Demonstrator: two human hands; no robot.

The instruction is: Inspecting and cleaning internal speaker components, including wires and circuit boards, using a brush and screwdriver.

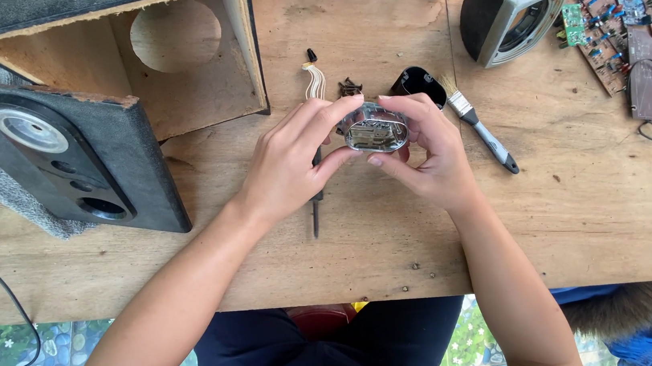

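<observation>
2 hands, left hand (pixel 291 158) and right hand (pixel 424 152), pinch oval silver housing (pixel 374 129) by its rim.

A single head-worn camera looks almost straight down from above the person's lap onto a wooden table (pixel 396 232). The near edge runs across the lower frame, with patterned floor below it. The far edge is out of view. The view is close, at arm's reach.
</observation>
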